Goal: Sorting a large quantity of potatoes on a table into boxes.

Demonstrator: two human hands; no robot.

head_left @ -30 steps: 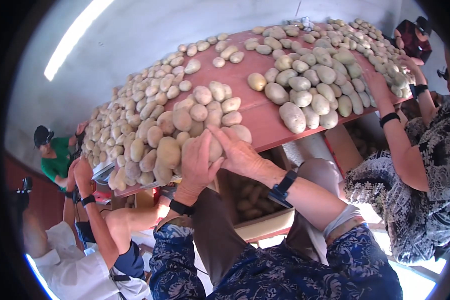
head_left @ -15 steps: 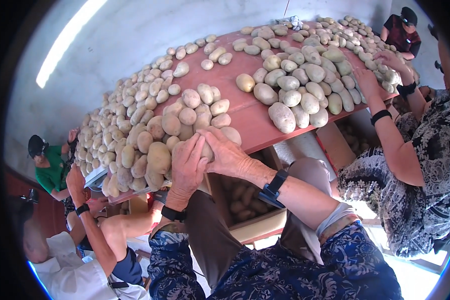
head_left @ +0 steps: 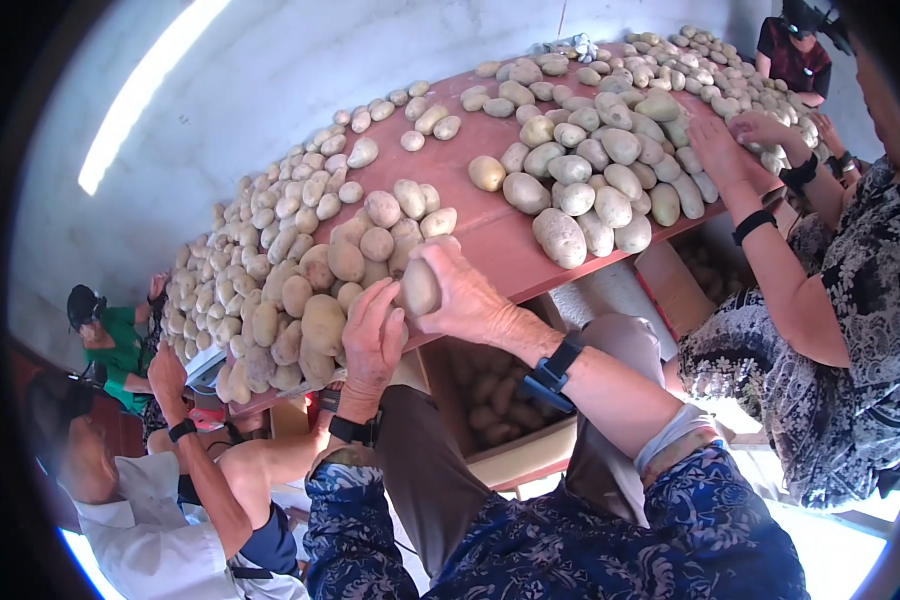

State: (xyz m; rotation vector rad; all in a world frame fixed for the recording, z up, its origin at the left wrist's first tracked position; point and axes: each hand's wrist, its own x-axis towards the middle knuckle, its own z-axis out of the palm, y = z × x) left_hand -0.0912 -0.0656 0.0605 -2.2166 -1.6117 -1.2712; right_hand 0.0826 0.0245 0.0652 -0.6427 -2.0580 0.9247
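Nearest the camera, two forearms in blue patterned sleeves rise from the lower edge. The left hand (head_left: pixel 370 335) lies palm down with fingers spread flat against the near edge of a potato pile (head_left: pixel 300 300); it grips nothing. The right hand (head_left: pixel 465 295) is curled around a single pale potato (head_left: pixel 420 288), held just above the front edge of the red-brown table (head_left: pixel 500 245), with the thumb and fingers closed on it. Both wrists carry dark bands. Below the table edge, between the person's knees, an open cardboard box (head_left: pixel 490 410) contains more potatoes.

To the right, another person in a black-and-white patterned top rests both hands (head_left: pixel 730 145) on a second potato heap (head_left: pixel 595 185). To the lower left, a person in a white shirt reaches a hand (head_left: pixel 167 368) up to the table edge. Farther back, loose potatoes cover the table toward the pale wall (head_left: pixel 300 60)
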